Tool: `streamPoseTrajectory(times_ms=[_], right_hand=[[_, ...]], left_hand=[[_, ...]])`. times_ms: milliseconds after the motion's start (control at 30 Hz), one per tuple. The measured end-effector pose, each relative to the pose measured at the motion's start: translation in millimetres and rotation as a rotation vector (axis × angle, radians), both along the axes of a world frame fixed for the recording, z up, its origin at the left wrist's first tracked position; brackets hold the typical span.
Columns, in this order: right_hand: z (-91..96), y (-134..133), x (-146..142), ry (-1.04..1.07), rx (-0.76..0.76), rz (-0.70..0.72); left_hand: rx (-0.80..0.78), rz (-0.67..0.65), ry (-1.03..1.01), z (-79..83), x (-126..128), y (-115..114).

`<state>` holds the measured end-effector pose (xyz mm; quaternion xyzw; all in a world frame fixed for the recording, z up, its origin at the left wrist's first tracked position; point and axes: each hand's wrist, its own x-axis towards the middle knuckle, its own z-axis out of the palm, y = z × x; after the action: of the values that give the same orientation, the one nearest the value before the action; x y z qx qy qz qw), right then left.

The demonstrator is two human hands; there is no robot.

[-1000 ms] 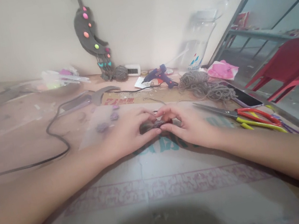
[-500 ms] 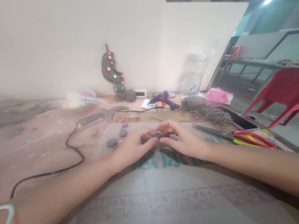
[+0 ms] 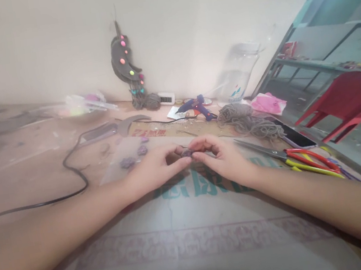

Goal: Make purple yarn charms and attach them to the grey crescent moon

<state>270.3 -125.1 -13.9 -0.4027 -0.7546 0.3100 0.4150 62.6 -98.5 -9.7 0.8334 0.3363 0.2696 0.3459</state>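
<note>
Over the printed sheet, a small purplish-grey piece (image 3: 187, 153) is pinched between both hands, mostly covered by fingertips; its exact kind is too blurred to name. My left hand (image 3: 161, 164) grips it from the left with thumb and fingers together. From the right, my right hand (image 3: 220, 156) pinches the same piece, its fingers curled. Left of my left hand lie small purple flower-shaped pieces, one flower (image 3: 127, 162) nearest the wrist and another flower (image 3: 142, 150) behind it. Scissors (image 3: 286, 154) with red and yellow handles lie right of my right hand.
A blue glue gun (image 3: 198, 106) stands behind the hands, near grey yarn (image 3: 247, 122) and a phone (image 3: 295, 134). A clear jug (image 3: 239, 71) and pink cloth (image 3: 269, 103) are at back right. A black cable (image 3: 79, 169) runs left. A crescent ornament (image 3: 122, 59) is against the wall.
The view has shifted, so the table items sit slightly higher in the picture. Both hands stay together on the small piece, with only slight finger movement.
</note>
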Motion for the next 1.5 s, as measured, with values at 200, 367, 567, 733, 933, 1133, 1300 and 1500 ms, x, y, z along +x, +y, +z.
streamPoseTrajectory(times_ms=[200, 367, 567, 733, 933, 1133, 1300, 1500], right_hand=[[-2.0, 0.7, 2.5, -0.003, 0.016, -0.029], [1.0, -1.6, 3.2, -0.041, 0.085, -0.039], [6.5, -4.4, 0.9, -0.102, 0.125, -0.059], [3.0, -1.3, 0.8, -0.054, 0.043, -0.054], [4.7, -1.5, -0.1, -0.173, 0.059, -0.083], [4.8, -1.1, 0.4, -0.149, 0.118, -0.069], [-1.5, 0.6, 2.4, 0.003, 0.083, 0.007], [1.6, -2.3, 3.2, -0.12, 0.383, -0.06]], left_hand=[[0.0, -0.007, -0.011, -1.1, -0.7, 1.5], [-0.095, 0.008, -0.03, -6.0, -1.8, 3.8], [-0.154, 0.002, -0.035, -7.9, -3.0, 6.1], [-0.047, -0.028, -0.017, -5.4, -2.3, 4.3], [0.226, -0.007, 0.062, -3.8, -1.4, -1.0], [0.3, 0.055, 0.01, -5.2, -2.0, -1.6], [0.213, 0.12, -0.006, -4.2, -2.0, -0.4], [-0.041, 0.076, -0.021, -4.8, -2.3, 3.1]])
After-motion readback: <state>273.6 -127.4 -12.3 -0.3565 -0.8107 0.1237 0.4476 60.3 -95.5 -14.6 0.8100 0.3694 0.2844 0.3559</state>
